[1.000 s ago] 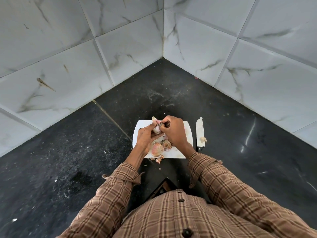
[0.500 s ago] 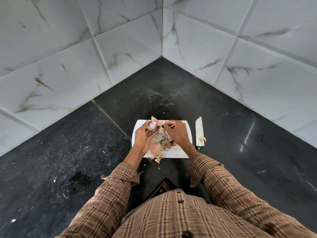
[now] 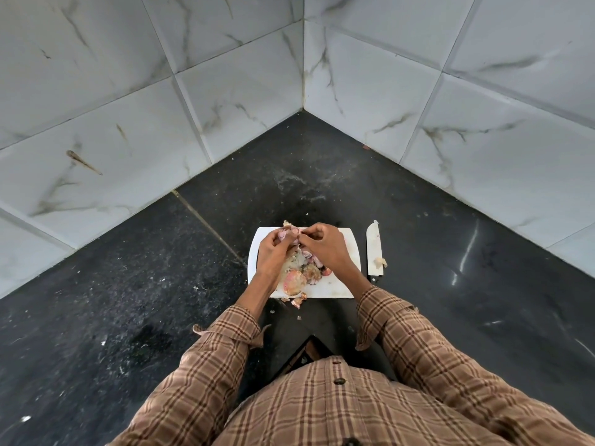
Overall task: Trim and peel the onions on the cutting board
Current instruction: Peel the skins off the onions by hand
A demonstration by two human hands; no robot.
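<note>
**A:** So, status? How far through the onions?

**B:** Midway, I'd say. Left hand (image 3: 272,252) is curled round a pink onion (image 3: 287,233), held just over the far edge of the board (image 3: 346,252). Right hand (image 3: 323,249) has its fingers (image 3: 314,234) pinched at the top of that onion, looks like it's gripping a strip of skin, though the skin itself is too small to make out.

**A:** Knife in use?

**B:** No. Knife (image 3: 374,249) lies on the desk (image 3: 161,284) just right of the board, scrap of peel on the blade. So trimming on this one is probably done; peeling by hand now.

**A:** What else is done?

**B:** One larger onion (image 3: 293,282) sits at the near edge of the board; can't tell if it's fully peeled. Heap of skins (image 3: 310,272) beside it, a few bits (image 3: 297,302) fallen off the near edge.

**A:** Remaining?

**B:** Finish the held onion, likely check the near one. Count of onions under the hands is unclear.
</note>
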